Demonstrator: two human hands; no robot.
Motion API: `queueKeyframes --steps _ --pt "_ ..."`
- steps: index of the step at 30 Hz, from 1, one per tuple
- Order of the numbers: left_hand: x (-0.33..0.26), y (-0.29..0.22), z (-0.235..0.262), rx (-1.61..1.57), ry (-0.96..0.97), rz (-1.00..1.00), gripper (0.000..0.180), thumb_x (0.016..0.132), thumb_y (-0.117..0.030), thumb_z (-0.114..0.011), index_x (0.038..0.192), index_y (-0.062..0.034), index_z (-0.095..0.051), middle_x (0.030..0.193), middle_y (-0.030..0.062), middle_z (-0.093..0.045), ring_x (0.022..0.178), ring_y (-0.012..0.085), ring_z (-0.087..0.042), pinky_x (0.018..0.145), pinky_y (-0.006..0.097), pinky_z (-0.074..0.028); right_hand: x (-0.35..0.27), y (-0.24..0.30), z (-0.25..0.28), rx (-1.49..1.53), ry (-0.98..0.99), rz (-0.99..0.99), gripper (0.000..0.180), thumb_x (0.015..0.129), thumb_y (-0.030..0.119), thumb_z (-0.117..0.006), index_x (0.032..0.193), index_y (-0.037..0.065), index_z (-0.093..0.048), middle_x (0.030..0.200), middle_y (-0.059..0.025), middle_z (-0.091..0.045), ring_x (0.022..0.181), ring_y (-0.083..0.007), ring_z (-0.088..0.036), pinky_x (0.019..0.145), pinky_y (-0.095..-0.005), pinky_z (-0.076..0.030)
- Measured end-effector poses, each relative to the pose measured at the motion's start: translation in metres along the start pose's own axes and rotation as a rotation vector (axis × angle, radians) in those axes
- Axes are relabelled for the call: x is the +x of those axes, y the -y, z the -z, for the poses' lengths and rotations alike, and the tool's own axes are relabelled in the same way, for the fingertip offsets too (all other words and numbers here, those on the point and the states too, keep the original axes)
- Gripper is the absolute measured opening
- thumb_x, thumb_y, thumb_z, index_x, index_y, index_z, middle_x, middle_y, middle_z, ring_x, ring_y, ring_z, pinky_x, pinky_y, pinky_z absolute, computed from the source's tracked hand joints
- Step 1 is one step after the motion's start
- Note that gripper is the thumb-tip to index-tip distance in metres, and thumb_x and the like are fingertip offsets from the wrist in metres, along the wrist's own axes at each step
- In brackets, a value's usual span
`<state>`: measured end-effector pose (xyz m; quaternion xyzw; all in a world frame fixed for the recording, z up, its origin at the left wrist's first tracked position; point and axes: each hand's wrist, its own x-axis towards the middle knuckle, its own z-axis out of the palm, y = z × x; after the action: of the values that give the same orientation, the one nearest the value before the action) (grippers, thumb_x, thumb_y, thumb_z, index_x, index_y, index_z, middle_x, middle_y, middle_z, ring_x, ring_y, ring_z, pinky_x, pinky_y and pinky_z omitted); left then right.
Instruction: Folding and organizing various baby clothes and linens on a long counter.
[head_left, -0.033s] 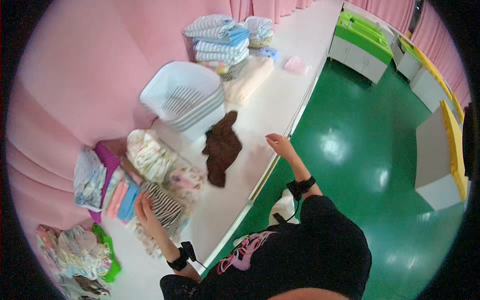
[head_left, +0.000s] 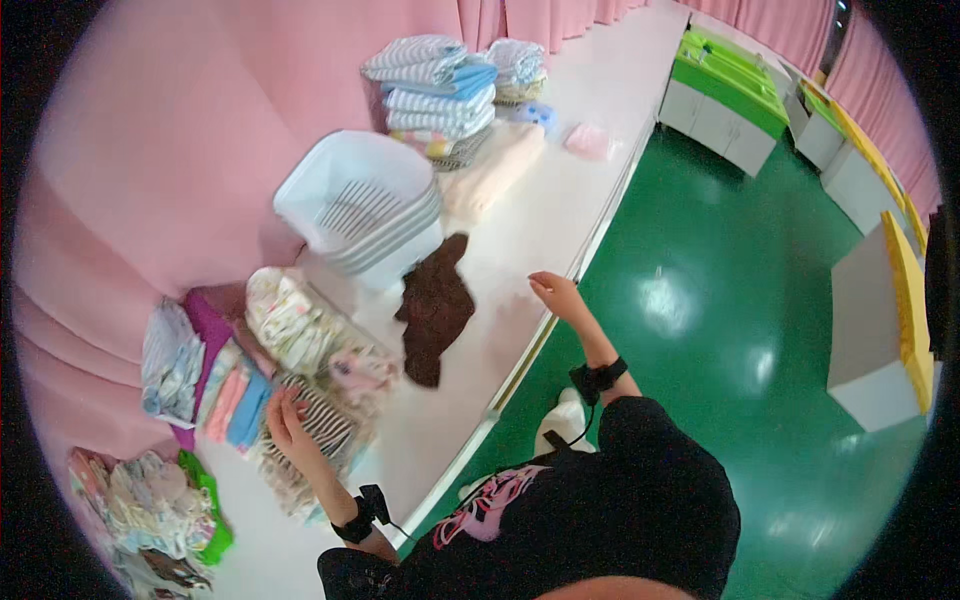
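My left hand (head_left: 287, 420) is at the left edge of a black-and-white striped cloth (head_left: 325, 422), fingers a little apart; whether it touches the cloth I cannot tell. Under and around that cloth lies a loose heap of pale garments, with a cream patterned garment (head_left: 288, 315) and a pinkish one (head_left: 362, 368) beyond. Above the table's front edge hovers my right hand (head_left: 555, 294), fingers loosely extended and nothing seen in them. To its left a crumpled dark brown cloth (head_left: 437, 308) lies flat on the white table (head_left: 420, 440).
Stacked pale plastic baskets (head_left: 365, 205) stand behind the brown cloth. Farther along are folded striped cloths (head_left: 437, 100), a cream towel (head_left: 497, 175) and a pink packet (head_left: 590, 141). At left sit folded blue and pink cloths (head_left: 232, 400), a clear bin (head_left: 172, 365) and a clothes heap (head_left: 150, 500).
The view has shifted slightly, so the table and its things sit a little lower and farther left. Both hands keep nearly the same pose.
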<state>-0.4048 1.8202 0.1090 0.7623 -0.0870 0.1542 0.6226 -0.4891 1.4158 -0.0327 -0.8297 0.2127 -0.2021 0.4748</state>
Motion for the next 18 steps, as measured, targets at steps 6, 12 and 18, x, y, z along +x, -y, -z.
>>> queueKeyframes --steps 6,12,18 --pt "0.008 0.017 -0.152 -0.151 0.234 0.102 0.023 0.084 -0.016 -0.041 0.099 -0.0010 -0.048 0.085 0.0082 -0.058 0.064 0.0103 -0.052 0.055 0.020 -0.039 0.104 -0.053 0.053 0.082 0.069 -0.004 0.029 0.077 0.024 -0.051 0.097 0.004 -0.053 0.085 -0.0148 -0.059 0.078 -0.0237 -0.057 0.070 -0.0303 -0.044" --pt "0.034 -0.011 -0.317 -0.441 0.561 0.559 0.044 0.079 -0.025 -0.049 0.114 -0.0006 -0.039 0.109 0.0115 -0.047 0.092 0.0176 -0.049 0.081 0.029 -0.038 0.205 -0.055 0.093 0.126 0.065 -0.056 0.033 0.078 0.021 -0.051 0.105 0.003 -0.049 0.090 -0.0108 -0.057 0.084 -0.0161 -0.054 0.073 -0.0248 -0.041" --pt "0.044 0.056 -0.387 -0.514 0.300 0.696 0.058 0.075 -0.029 -0.051 0.119 -0.0004 -0.027 0.119 0.0092 -0.032 0.110 0.0196 -0.032 0.090 0.035 -0.028 0.318 -0.008 0.104 0.103 -0.114 0.224 0.034 0.079 0.026 -0.049 0.103 0.002 -0.050 0.094 -0.0142 -0.056 0.086 -0.0213 -0.054 0.075 -0.0292 -0.041"
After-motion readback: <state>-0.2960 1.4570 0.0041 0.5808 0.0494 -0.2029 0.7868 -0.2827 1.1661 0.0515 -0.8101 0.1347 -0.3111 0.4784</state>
